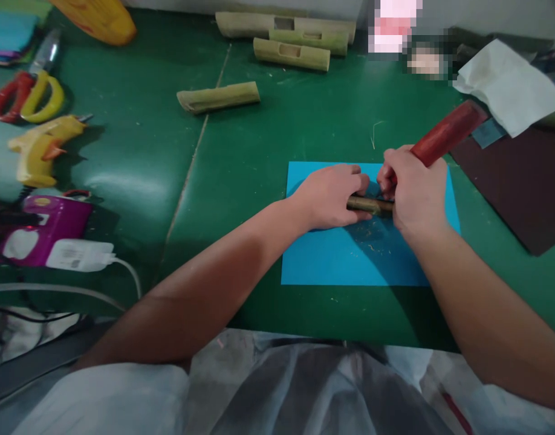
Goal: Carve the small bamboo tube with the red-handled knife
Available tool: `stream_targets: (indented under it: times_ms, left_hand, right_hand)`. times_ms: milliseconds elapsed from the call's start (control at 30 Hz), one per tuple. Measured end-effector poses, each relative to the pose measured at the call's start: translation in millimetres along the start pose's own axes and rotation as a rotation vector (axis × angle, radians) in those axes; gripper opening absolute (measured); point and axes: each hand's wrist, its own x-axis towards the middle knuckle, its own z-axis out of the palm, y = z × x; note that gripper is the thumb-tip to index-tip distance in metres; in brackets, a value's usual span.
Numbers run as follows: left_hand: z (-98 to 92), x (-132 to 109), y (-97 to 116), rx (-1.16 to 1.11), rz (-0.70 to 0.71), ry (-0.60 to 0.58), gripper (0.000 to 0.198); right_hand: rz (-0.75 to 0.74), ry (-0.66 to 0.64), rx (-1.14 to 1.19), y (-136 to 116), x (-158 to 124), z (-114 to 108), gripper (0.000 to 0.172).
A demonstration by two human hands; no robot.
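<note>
My left hand (334, 194) is closed around a short, narrow piece of bamboo (370, 205), pressing it down over a bright blue sheet (323, 260). In my right hand (420, 193) is a tool with a thick red handle (445, 133), which slants up to the right. The tool's working end is hidden behind my fingers, at the bamboo's right end. Small shavings (372, 248) lie scattered on the sheet just below the bamboo.
Cut bamboo pieces (291, 54) lie at the back; one (218, 96) sits nearer. To the left are scissors (28, 90), a yellow glue gun (46, 148) and a purple power socket (64, 223) with cables. A dark board (517, 187) and white paper (508, 84) lie right.
</note>
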Motion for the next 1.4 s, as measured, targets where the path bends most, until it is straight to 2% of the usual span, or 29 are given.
stream_targets:
  times_ms: [367, 567, 733, 900, 1233, 1400]
  left_hand:
    - [-0.1, 0.3, 1.1, 0.026, 0.014, 0.010, 0.034]
    - [0.5, 0.4, 0.3, 0.024, 0.018, 0.007, 0.035]
    - [-1.0, -0.3, 1.7, 0.028, -0.001, 0.000, 0.034]
    - [-2.6, -0.9, 3.3, 0.019, -0.027, -0.003, 0.032]
    - [0.0, -0.2, 0.6, -0.003, 0.001, 0.013, 0.032]
    - [2.1, 1.0, -0.9, -0.022, 0.017, 0.026, 0.030]
  right_hand:
    - [-0.026, 0.027, 0.063, -2.6, -1.6, 3.4, 0.041]
    - [-0.016, -0.011, 0.030, -3.5, -0.3, 4.0, 0.053]
    - [-0.037, -0.021, 0.052, -0.9, 1.0, 1.1, 0.046]
    - [-0.026, 0.039, 0.072, 1.0, 0.9, 0.3, 0.043]
    - [-0.024, 0.025, 0.032, -0.2, 0.8, 3.0, 0.045]
    - [0.009, 0.000, -0.020, -0.9, 1.5, 1.5, 0.054]
